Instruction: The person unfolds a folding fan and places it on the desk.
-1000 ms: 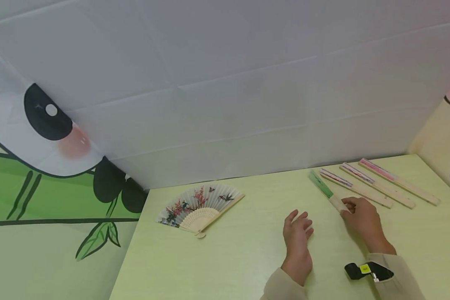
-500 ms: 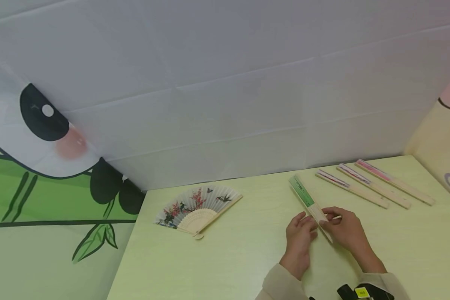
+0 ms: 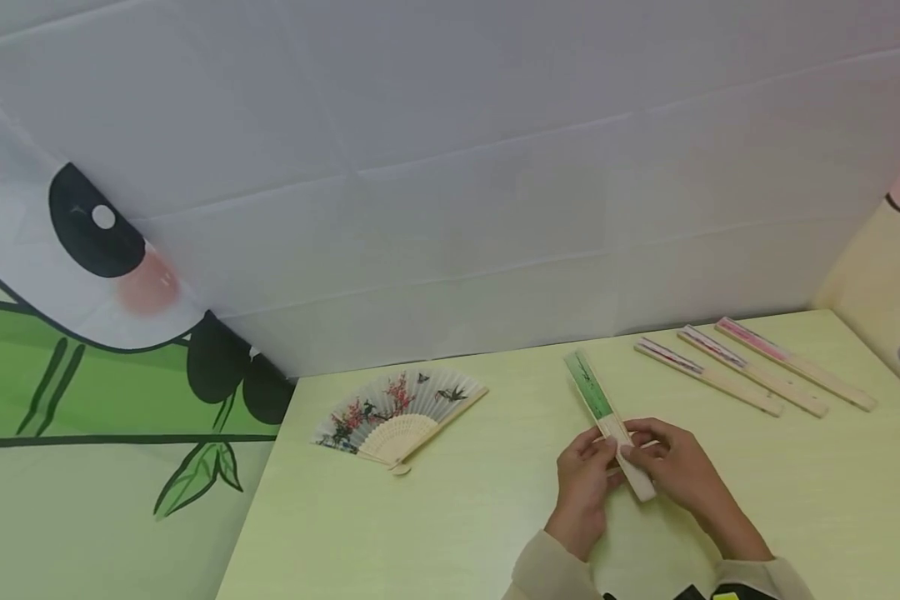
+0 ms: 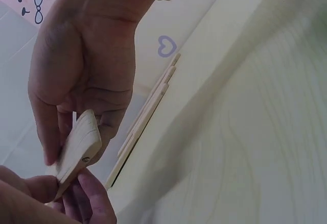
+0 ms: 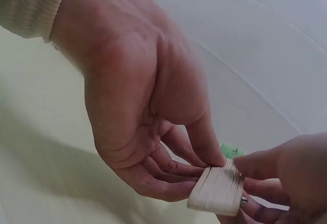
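Note:
A folded hand fan [image 3: 591,387] with a green paper end and pale wooden ribs is held between both hands, tilted with its green end pointing up and away. My left hand [image 3: 583,487] grips it from the left, thumb on top and fingers beneath. From the right, my right hand [image 3: 675,463] pinches the ribs between thumb and fingers. Seen in the right wrist view, the rib ends [image 5: 217,188] are stacked tight, with a small metal pivot at the side. The left wrist view shows the fan's bare wooden end [image 4: 79,150] between the two hands.
An open fan [image 3: 401,421] with flowers and birds lies at the table's left. Three folded fans, a purple-ended one [image 3: 708,377], another purple one [image 3: 753,371] and a pink one [image 3: 795,364], lie slanted at the back right. A white-covered wall [image 3: 450,208] rises behind the table [image 3: 390,542].
My right hand has drawn the green folded fan left and toward me, away from the other three. My left hand, earlier apart from it, now grips it too.

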Demonstrator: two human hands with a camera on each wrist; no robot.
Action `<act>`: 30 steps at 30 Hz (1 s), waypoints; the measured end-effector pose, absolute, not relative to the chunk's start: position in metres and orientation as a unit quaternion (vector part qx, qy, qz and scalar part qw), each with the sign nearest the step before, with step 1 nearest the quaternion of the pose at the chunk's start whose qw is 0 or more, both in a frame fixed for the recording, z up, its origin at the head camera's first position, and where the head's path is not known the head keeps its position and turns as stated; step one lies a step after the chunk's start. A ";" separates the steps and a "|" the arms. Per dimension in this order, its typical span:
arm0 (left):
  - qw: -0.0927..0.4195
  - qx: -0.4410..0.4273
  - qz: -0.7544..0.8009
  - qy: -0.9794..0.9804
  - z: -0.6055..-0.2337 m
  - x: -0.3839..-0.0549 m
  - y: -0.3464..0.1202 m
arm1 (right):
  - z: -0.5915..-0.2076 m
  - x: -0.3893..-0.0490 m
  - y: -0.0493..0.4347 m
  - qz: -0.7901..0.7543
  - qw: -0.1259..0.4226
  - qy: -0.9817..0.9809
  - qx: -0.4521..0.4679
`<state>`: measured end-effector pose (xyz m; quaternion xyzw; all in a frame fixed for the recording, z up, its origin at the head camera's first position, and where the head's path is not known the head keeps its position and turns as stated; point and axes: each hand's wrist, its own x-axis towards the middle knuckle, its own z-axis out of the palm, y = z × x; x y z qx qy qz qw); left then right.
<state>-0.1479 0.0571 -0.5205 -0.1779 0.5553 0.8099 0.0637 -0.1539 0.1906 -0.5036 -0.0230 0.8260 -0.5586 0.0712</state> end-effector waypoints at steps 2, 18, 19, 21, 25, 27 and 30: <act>0.067 -0.177 0.808 0.558 -0.521 -0.148 0.054 | -0.503 -0.154 0.189 -0.563 0.078 0.822 -0.021; 0.045 -0.187 0.810 0.554 -0.522 -0.143 0.038 | -0.506 -0.158 0.179 -0.680 0.131 0.720 0.046; 0.043 -0.187 0.811 0.553 -0.523 -0.143 0.037 | -0.507 -0.157 0.178 -0.690 0.134 0.709 0.051; 0.039 -0.188 0.814 0.548 -0.523 -0.142 0.035 | -0.508 -0.157 0.177 -0.705 0.137 0.694 0.055; 0.021 -0.188 0.822 0.537 -0.522 -0.141 0.031 | -0.511 -0.157 0.175 -0.721 0.132 0.677 0.065; 0.010 -0.189 0.826 0.532 -0.522 -0.140 0.029 | -0.511 -0.156 0.173 -0.724 0.127 0.675 0.065; -0.008 -0.189 0.831 0.523 -0.522 -0.139 0.028 | -0.511 -0.155 0.170 -0.727 0.121 0.673 0.071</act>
